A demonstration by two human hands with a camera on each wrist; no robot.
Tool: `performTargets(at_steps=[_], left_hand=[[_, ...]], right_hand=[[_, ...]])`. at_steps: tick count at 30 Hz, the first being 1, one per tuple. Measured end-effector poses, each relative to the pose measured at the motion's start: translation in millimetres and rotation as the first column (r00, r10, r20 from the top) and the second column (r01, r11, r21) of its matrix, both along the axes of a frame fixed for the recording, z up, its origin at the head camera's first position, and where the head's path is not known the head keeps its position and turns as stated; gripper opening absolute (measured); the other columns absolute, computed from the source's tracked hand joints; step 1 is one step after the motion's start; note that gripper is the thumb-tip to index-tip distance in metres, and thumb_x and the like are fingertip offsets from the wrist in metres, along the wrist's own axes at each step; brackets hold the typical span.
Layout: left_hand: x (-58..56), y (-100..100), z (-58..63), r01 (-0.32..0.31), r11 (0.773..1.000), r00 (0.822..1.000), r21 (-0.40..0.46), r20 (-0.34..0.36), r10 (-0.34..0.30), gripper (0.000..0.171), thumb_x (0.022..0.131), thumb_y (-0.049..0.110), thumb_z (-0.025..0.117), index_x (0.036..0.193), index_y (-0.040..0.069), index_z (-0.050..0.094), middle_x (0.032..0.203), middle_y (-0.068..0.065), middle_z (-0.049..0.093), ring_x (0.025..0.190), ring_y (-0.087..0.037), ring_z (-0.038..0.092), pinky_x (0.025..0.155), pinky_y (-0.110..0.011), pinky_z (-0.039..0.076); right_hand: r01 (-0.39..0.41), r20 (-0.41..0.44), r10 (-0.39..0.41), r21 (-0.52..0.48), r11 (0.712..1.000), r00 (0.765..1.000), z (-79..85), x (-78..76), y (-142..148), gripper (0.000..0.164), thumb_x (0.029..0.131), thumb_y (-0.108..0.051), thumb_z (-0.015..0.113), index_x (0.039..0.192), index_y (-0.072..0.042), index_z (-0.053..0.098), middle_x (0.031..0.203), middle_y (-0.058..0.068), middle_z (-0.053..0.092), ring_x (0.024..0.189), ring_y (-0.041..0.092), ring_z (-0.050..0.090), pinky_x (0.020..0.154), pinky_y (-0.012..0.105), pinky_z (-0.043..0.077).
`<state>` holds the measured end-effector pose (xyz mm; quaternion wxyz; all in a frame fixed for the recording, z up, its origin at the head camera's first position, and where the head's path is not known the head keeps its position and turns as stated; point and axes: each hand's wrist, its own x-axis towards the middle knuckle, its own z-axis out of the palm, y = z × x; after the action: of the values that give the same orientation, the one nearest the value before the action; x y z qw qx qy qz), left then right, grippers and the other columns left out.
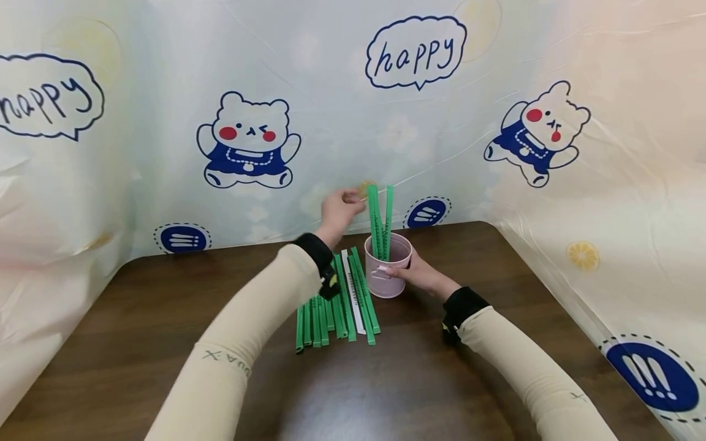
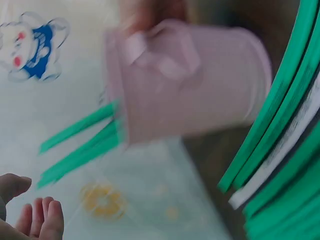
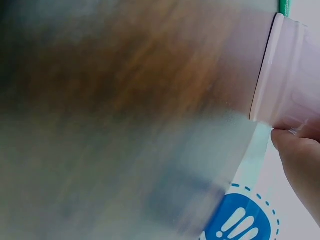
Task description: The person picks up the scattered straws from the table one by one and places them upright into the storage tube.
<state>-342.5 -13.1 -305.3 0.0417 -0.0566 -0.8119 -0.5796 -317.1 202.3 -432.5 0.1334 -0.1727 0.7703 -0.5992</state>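
Note:
My right hand (image 1: 423, 274) grips a small pink metal pail (image 1: 386, 285) on the table, thumb (image 3: 290, 145) on its near side by a little handle. Several long green sticks with printing (image 1: 375, 223) stand upright in the pail, their upper halves above the rim. My left hand (image 1: 339, 213) hovers just left of those stick tops, holding nothing; in the left wrist view its thumb and fingers (image 2: 40, 217) are apart and loosely bent. Left of the pail lies a row of more green sticks (image 1: 340, 306), with one white stick (image 1: 355, 300) among them. My left forearm covers part of the row.
The brown wooden table (image 1: 419, 380) ends at the back against a pale plastic sheet (image 1: 342, 110) printed with bears and speech bubbles. The sheet also rises along the left and right sides. Both forearms wear cream sleeves and black wrist straps (image 1: 466, 306).

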Motion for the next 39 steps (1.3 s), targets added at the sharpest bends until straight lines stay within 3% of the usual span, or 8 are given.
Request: performTargets(at_steps=[7, 10, 13, 19, 24, 27, 34, 39], left_hand=[[-3.7, -56, 53.0, 0.015, 0.996, 1.0, -0.092, -0.018, -0.017, 0.04, 0.099, 0.008, 0.06, 0.138, 0.003, 0.061, 0.131, -0.018, 0.066, 0.106, -0.022, 0.064, 0.097, -0.031, 0.055], [0.8, -82, 60.1, 0.025, 0.992, 1.0, -0.124, 0.003, -0.025, 0.04, 0.1, 0.011, 0.059, 0.139, 0.001, 0.06, 0.132, -0.018, 0.065, 0.105, -0.018, 0.064, 0.106, -0.036, 0.056], [4.1, -107, 55.7, 0.013, 0.989, 0.998, -0.15, 0.058, -0.004, 0.042, 0.102, 0.013, 0.059, 0.142, 0.0, 0.057, 0.138, -0.02, 0.062, 0.111, -0.021, 0.064, 0.111, -0.039, 0.053], [0.6, -140, 22.4, 0.048, 0.975, 0.982, -0.219, 0.191, -0.005, 0.047, 0.104, 0.015, 0.058, 0.146, -0.005, 0.051, 0.142, -0.026, 0.059, 0.102, -0.014, 0.065, 0.1, -0.026, 0.058], [-0.4, -154, -15.4, 0.122, 0.959, 0.948, -0.257, 0.317, -0.036, 0.048, 0.104, 0.014, 0.057, 0.147, -0.007, 0.048, 0.147, -0.03, 0.053, 0.11, -0.022, 0.066, 0.085, -0.016, 0.059], [0.2, -157, -34.5, 0.143, 0.942, 0.931, -0.304, 0.363, -0.025, 0.046, 0.103, 0.011, 0.058, 0.144, -0.008, 0.051, 0.146, -0.029, 0.053, 0.1, -0.018, 0.066, 0.078, -0.015, 0.057], [-1.9, -148, -78.1, 0.135, 0.931, 0.926, -0.34, 0.378, 0.004, 0.04, 0.1, 0.008, 0.06, 0.135, -0.011, 0.059, 0.12, -0.022, 0.065, 0.086, -0.016, 0.065, 0.091, -0.037, 0.061], [-5.3, -141, -99.0, 0.053, 0.942, 0.938, -0.332, 0.34, 0.067, 0.034, 0.098, 0.006, 0.061, 0.128, -0.01, 0.065, 0.093, -0.012, 0.068, 0.078, -0.016, 0.065, 0.076, -0.032, 0.061]], right_hand=[[0.011, 0.014, -0.011, 0.014, 1.0, 1.0, 1.2, -1.9, 0, 0.093, 0.093, -0.03, 0.075, 0.161, -0.018, 0.013, 0.162, 0.017, 0.03, 0.147, 0.037, 0.033, 0.128, 0.061, 0.026], [0.005, 0.017, -0.005, 0.003, 1.0, 1.0, 1.7, -0.8, 1, 0.094, 0.093, -0.029, 0.075, 0.162, -0.017, 0.012, 0.162, 0.018, 0.029, 0.147, 0.037, 0.033, 0.129, 0.06, 0.024], [-0.003, 0.01, 0.003, -0.005, 1.0, 1.0, 2.1, -0.3, 2, 0.095, 0.093, -0.03, 0.075, 0.162, -0.016, 0.011, 0.162, 0.019, 0.028, 0.148, 0.037, 0.031, 0.129, 0.061, 0.023], [-0.004, -0.002, 0.004, -0.033, 0.999, 1.0, -0.2, -3.8, 3, 0.096, 0.092, -0.03, 0.077, 0.162, -0.015, 0.012, 0.162, 0.019, 0.028, 0.148, 0.036, 0.031, 0.129, 0.06, 0.023], [-0.002, 0.001, 0.002, -0.009, 1.0, 1.0, 1.2, -4.1, 2, 0.095, 0.093, -0.028, 0.076, 0.162, -0.016, 0.011, 0.162, 0.019, 0.028, 0.148, 0.036, 0.032, 0.129, 0.059, 0.024], [0.002, 0.015, -0.002, 0.012, 1.0, 1.0, 2.8, -4.2, 0, 0.093, 0.094, -0.029, 0.075, 0.161, -0.018, 0.012, 0.161, 0.017, 0.029, 0.148, 0.036, 0.033, 0.128, 0.059, 0.025], [-0.005, 0.004, 0.005, 0.002, 1.0, 1.0, 3.7, -3.1, 3, 0.093, 0.093, -0.028, 0.075, 0.161, -0.016, 0.013, 0.161, 0.019, 0.03, 0.148, 0.037, 0.033, 0.128, 0.059, 0.024], [-0.007, -0.001, 0.007, -0.003, 1.0, 1.0, 1.7, -2.7, 4, 0.095, 0.093, -0.029, 0.076, 0.162, -0.017, 0.012, 0.161, 0.019, 0.029, 0.148, 0.037, 0.033, 0.128, 0.06, 0.024]])
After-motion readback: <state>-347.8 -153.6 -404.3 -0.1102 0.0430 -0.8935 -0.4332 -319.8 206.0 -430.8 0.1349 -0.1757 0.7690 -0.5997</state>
